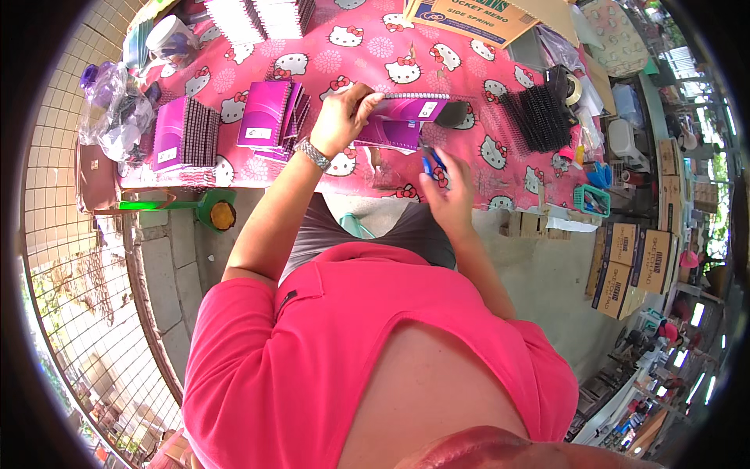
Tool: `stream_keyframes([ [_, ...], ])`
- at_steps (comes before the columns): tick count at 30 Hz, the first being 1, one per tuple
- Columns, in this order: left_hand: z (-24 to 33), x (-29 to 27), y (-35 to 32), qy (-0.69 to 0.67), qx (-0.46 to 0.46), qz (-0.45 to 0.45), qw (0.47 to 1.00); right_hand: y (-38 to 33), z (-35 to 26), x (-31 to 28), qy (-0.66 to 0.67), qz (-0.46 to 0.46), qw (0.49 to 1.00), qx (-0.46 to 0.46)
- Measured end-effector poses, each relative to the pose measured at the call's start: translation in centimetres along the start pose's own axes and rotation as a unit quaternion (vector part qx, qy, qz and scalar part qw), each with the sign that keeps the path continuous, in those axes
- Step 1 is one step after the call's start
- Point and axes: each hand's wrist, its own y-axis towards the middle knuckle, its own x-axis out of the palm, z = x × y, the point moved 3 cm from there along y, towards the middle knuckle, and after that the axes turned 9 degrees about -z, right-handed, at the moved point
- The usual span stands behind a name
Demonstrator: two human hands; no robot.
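My left hand pinches the upper left edge of a small purple spiral notebook, tilted up off the table. More purple notebook shows just beneath it. My right hand is closed around blue-handled pliers, whose metal tip is close to the lower right corner of the notebooks. A dark, rounded flat piece sticks out at the notebook's right side; its kind is unclear. Left of my left hand lie a loose pile of purple notebooks and a neater stack.
A pink patterned cloth covers the table. Black spiral coils lie at the right, near a tape roll. At the back stand white notebook stacks and a cardboard box. A plastic bag lies far left.
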Motion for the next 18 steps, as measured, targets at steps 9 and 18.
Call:
stream_keyframes([
  [9,-0.7,0.4,-0.4,-0.043,0.003,-0.019,0.999,6.5,-6.1,2.1,-0.074,0.004,0.991,-0.112],
  [18,-1.0,0.8,-0.9,-0.043,0.066,0.043,0.996,6.1,-5.4,3.4,0.086,-0.097,0.991,0.014],
])
